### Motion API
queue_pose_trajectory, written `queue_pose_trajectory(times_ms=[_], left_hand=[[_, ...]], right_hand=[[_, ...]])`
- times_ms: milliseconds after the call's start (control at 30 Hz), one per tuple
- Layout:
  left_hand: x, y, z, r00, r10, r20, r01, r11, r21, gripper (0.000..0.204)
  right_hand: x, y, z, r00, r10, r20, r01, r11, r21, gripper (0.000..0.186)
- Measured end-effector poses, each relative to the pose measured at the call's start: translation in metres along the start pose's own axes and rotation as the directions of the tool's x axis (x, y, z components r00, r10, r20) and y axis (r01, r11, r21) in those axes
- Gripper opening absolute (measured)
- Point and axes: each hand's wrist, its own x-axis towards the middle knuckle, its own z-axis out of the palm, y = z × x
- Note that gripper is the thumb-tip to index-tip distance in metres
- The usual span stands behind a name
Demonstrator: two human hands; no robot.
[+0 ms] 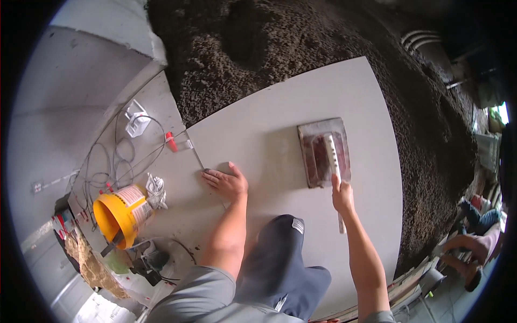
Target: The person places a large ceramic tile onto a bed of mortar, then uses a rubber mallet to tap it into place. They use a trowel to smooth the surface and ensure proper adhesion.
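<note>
A large pale floor tile (366, 129) lies in front of me with one corner toward dark, crumbly mortar. My right hand (343, 197) is closed round the pale handle of a tamper (318, 161). Its flat rectangular head, reddish in the middle and grey round the rim, is over the tile; whether it touches cannot be told. My left hand (229, 184) lies palm down, fingers stretched, across the seam between this tile and the neighbouring tile (183, 188) on the left. Beside that seam, beyond my fingers, sit a red tile-levelling piece (171, 141) and a small white clip (188, 144).
Rough mortar (215, 70) borders the tile at the far side and right. On the left are a tipped yellow bucket (121, 215), looped cable (116, 156), a white plastic piece (137, 118) and a dark power tool (151, 264). Another person (474, 242) crouches at far right.
</note>
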Motion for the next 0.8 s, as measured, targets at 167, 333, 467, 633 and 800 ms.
queue_pose_trajectory(times_ms=[167, 333, 467, 633, 800], left_hand=[[-0.012, -0.022, 0.008, 0.997, -0.072, 0.009, 0.072, 0.997, -0.006, 0.094], [-0.012, -0.021, 0.007, 0.997, -0.062, 0.046, 0.061, 0.998, 0.019, 0.095], [-0.010, -0.009, 0.007, 1.000, -0.020, 0.006, 0.020, 1.000, -0.012, 0.094], [-0.015, -0.028, 0.019, 1.000, -0.016, 0.026, 0.015, 0.999, 0.042, 0.094], [-0.011, -0.023, 0.007, 0.999, -0.039, 0.013, 0.039, 0.999, 0.010, 0.095]], right_hand=[[-0.001, -0.159, -0.113, 0.889, 0.314, 0.334, -0.382, 0.910, 0.163, 0.056], [-0.033, -0.188, -0.145, 0.958, -0.257, -0.125, 0.283, 0.796, 0.535, 0.051], [-0.022, -0.081, -0.031, 0.959, -0.202, -0.197, 0.232, 0.963, 0.140, 0.060], [0.027, -0.142, -0.034, 0.925, 0.168, 0.341, -0.179, 0.984, 0.002, 0.061], [-0.012, -0.233, -0.095, 0.950, -0.201, 0.239, 0.095, 0.915, 0.392, 0.047]])
